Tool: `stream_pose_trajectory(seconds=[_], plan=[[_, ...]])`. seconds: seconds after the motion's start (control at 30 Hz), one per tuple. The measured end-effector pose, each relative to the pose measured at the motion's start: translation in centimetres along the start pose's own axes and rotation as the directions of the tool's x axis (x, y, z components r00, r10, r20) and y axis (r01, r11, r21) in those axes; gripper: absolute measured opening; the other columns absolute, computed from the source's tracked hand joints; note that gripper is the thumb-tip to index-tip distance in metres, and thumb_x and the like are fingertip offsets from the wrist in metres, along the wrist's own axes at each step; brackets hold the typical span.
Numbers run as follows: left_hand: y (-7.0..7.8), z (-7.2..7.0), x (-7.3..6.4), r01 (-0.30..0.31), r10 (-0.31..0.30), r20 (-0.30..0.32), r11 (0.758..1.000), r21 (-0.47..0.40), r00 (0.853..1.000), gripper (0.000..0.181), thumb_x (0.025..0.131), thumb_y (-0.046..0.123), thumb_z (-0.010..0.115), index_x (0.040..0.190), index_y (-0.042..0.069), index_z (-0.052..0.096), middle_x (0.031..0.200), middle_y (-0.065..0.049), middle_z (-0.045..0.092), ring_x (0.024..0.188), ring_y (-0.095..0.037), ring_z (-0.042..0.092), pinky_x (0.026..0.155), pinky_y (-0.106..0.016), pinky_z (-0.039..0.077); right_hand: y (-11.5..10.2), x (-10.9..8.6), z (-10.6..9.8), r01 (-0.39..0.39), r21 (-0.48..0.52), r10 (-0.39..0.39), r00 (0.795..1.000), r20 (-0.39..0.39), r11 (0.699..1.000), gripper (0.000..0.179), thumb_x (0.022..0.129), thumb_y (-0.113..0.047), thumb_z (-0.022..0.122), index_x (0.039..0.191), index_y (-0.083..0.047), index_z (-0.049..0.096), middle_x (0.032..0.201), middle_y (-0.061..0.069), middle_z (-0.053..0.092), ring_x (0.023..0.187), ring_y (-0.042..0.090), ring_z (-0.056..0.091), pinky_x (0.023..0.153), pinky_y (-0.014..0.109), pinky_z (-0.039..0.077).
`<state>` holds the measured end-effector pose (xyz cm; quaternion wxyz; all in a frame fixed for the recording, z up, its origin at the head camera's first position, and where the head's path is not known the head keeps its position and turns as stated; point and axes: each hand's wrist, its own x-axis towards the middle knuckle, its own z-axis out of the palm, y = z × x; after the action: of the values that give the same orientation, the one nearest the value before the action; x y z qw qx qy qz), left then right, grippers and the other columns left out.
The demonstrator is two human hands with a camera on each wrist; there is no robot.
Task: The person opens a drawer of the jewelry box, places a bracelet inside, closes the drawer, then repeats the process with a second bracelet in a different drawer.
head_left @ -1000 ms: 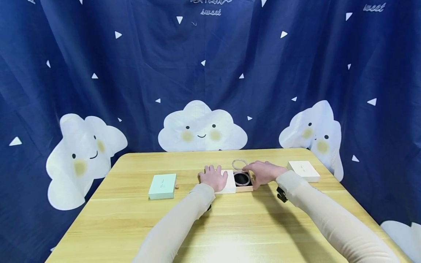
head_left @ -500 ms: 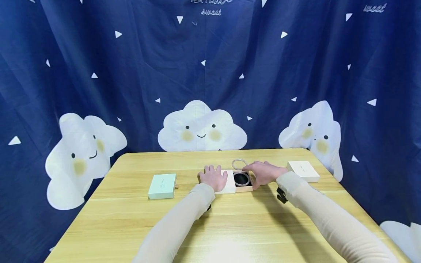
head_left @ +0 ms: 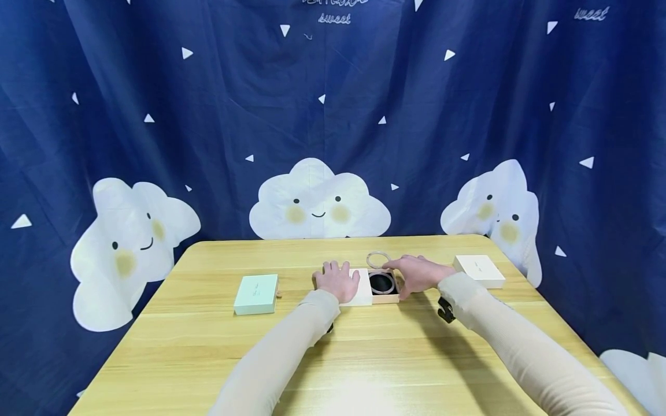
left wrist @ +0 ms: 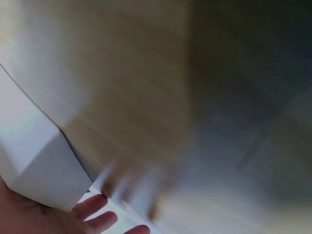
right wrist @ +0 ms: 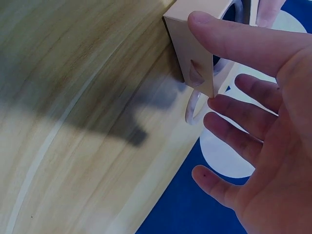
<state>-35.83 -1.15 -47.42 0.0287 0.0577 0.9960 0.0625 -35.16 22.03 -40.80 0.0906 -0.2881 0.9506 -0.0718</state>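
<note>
A white slide-out box [head_left: 361,290] stands on the table with its pinkish drawer [head_left: 385,299] part way out to the right. Inside the drawer a pale bangle [head_left: 382,290] lies around a round black cushion. Behind the box is a second pale bangle [head_left: 377,254], partly hidden by fingers. My left hand [head_left: 335,282] rests on the white sleeve, fingers spread over its far and left side. My right hand [head_left: 416,273] holds the drawer's right end, thumb at the near corner and index finger at the far one. In the right wrist view, the thumb [right wrist: 234,41] touches the drawer's end panel [right wrist: 187,51].
A mint-green box [head_left: 256,294] with a small pull tab sits to the left on the wooden table [head_left: 218,358]. Another white box [head_left: 478,269] is at the right, beyond my right wrist. A blue curtain [head_left: 322,104] with clouds hangs behind the table.
</note>
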Motion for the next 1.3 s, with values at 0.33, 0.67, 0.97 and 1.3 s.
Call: stream_pose_trajectory(seconds=[0.33,0.67,0.97,1.3], plan=[[0.2,-0.2,-0.2,0.004,-0.004,-0.007,1.0,-0.01,1.0,0.066,0.103,0.06,0.016,0.154,0.024,0.039,0.154,-0.015,0.041,0.142,-0.037,0.035,0.091,-0.063,0.043,0.1,0.5,0.6,0.061,0.065,-0.06,0.998,-0.025,0.996,0.09,0.066,-0.025,0.095,0.145,-0.009,0.054,0.134,0.012,0.066,0.117,0.033,0.063,0.099,0.054,0.05],[0.3,-0.4,-0.3,0.008,-0.008,-0.008,1.0,-0.004,1.0,0.066,0.104,0.059,0.015,0.155,0.024,0.038,0.154,-0.014,0.041,0.142,-0.036,0.036,0.09,-0.061,0.044,-0.6,0.8,0.5,0.072,0.056,-0.071,0.997,-0.029,0.996,0.089,0.068,-0.026,0.094,0.145,-0.007,0.053,0.14,0.011,0.062,0.125,0.034,0.06,0.103,0.054,0.048],[0.2,-0.1,-0.1,0.011,-0.012,-0.023,1.0,-0.007,1.0,0.065,0.104,0.059,0.017,0.154,0.024,0.04,0.152,-0.014,0.044,0.139,-0.036,0.038,0.087,-0.061,0.044,-0.7,1.3,0.8,0.081,0.062,-0.079,0.996,-0.033,0.995,0.092,0.068,-0.028,0.094,0.146,-0.008,0.051,0.139,0.014,0.062,0.125,0.035,0.06,0.103,0.055,0.047],[0.3,-0.1,0.0,0.007,-0.008,-0.017,1.0,-0.015,1.0,0.065,0.104,0.059,0.017,0.154,0.023,0.04,0.153,-0.015,0.042,0.143,-0.038,0.035,0.094,-0.064,0.042,-1.0,1.4,1.0,0.077,0.087,-0.073,0.996,-0.044,0.993,0.094,0.066,-0.027,0.095,0.147,-0.006,0.05,0.137,0.015,0.063,0.124,0.036,0.06,0.104,0.053,0.048]])
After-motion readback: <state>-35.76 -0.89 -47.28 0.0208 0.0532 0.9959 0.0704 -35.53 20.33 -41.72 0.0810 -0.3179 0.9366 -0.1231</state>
